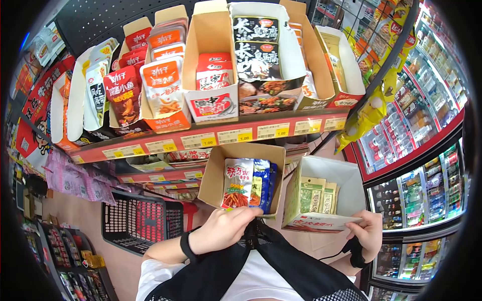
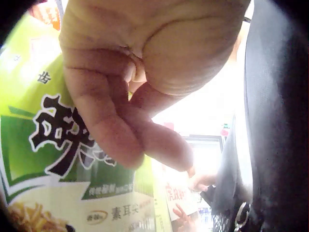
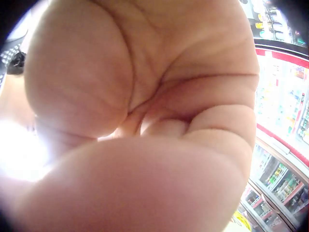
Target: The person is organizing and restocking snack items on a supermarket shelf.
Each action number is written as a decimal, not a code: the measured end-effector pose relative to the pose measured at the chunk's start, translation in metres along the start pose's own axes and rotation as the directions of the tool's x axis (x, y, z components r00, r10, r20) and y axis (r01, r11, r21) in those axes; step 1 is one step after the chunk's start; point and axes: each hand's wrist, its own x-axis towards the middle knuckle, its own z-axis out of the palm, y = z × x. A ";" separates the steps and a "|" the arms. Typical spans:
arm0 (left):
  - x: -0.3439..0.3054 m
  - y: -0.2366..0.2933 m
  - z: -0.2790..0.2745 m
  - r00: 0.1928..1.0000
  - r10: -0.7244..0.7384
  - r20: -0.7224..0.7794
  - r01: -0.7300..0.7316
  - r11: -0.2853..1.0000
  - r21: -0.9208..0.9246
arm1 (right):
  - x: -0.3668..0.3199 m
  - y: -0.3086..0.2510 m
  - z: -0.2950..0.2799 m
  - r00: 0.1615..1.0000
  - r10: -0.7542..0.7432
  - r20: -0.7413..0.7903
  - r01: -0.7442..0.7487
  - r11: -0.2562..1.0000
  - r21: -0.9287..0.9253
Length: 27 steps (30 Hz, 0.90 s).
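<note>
Left hand point(image 1: 223, 230): fingers curled round the lower edge of a brown cardboard display box point(image 1: 216, 175), which it holds up in front of the chest. Inside, just above the fingertips, stand red-and-white snack packets point(image 1: 238, 183) with a blue packet point(image 1: 261, 180) touching them on the side toward the right hand. In the left wrist view the same hand point(image 2: 145, 82) has its fingers bent against a green printed surface point(image 2: 43, 145). Whether that is the box's outer wall or a packet cannot be told.

Right hand point(image 1: 366, 232): clamped on the lower front corner of a white display box point(image 1: 346, 175), thumb on the front flap. Green packets point(image 1: 311, 194) stand upright in it, above and inward of the hand. The right wrist view shows only the palm and curled fingers point(image 3: 145, 111) – the grip itself is hidden there.

The hands are apart, and the two boxes sit just beside each other between them.

Surroundings: a red shelf rail with price tags point(image 1: 211, 138) above both hands, a black shopping basket point(image 1: 140, 220) outward of the left hand, and a drinks cooler point(image 1: 427, 165) beyond the right hand.
</note>
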 end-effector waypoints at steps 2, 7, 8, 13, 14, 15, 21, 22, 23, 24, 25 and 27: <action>0.014 -0.004 0.017 0.998 -0.022 -0.060 0.021 1.000 -0.013 | 0.002 0.006 -0.007 1.000 0.014 0.004 -0.014 1.000 0.009; 0.042 -0.020 0.052 0.966 -0.066 -0.248 0.068 0.998 -0.001 | 0.013 0.023 -0.028 0.999 0.016 0.040 -0.017 0.999 0.031; 0.049 -0.022 0.055 0.952 -0.053 -0.301 0.059 0.998 0.012 | 0.016 0.026 -0.032 0.999 0.008 0.049 -0.010 0.999 0.037; 0.085 -0.040 0.056 0.918 -0.081 -0.389 0.109 0.993 0.049 | 0.031 0.037 -0.046 0.993 -0.025 0.115 0.024 1.000 0.016; 0.093 -0.045 0.055 0.912 -0.086 -0.402 0.120 0.991 0.060 | 0.034 0.039 -0.049 0.991 -0.029 0.134 0.029 1.000 0.006; 0.102 -0.052 0.054 0.901 -0.057 -0.430 0.120 0.985 0.122 | 0.036 0.043 -0.052 0.986 -0.043 0.161 0.047 0.999 -0.021; 0.137 -0.088 0.063 0.893 -0.131 -0.430 0.248 0.942 0.228 | 0.038 0.049 -0.057 0.984 -0.014 0.180 0.008 0.999 0.036; 0.140 -0.093 0.065 0.895 -0.134 -0.426 0.255 0.936 0.242 | 0.038 0.051 -0.058 0.984 -0.013 0.179 0.006 0.999 0.037; 0.143 -0.100 0.065 0.900 -0.120 -0.419 0.244 0.935 0.257 | 0.039 0.055 -0.059 0.983 -0.004 0.182 -0.001 1.000 0.028; 0.146 -0.109 0.065 0.906 -0.107 -0.410 0.234 0.933 0.273 | 0.041 0.056 -0.058 0.983 -0.010 0.183 0.004 0.999 0.033; 0.147 -0.117 0.066 0.911 -0.096 -0.401 0.225 0.931 0.289 | 0.042 0.055 -0.056 0.982 -0.015 0.186 0.008 0.999 0.039; 0.149 -0.132 0.071 0.905 -0.068 -0.419 0.210 0.929 0.304 | 0.045 0.056 -0.053 0.980 -0.025 0.198 0.015 0.999 0.052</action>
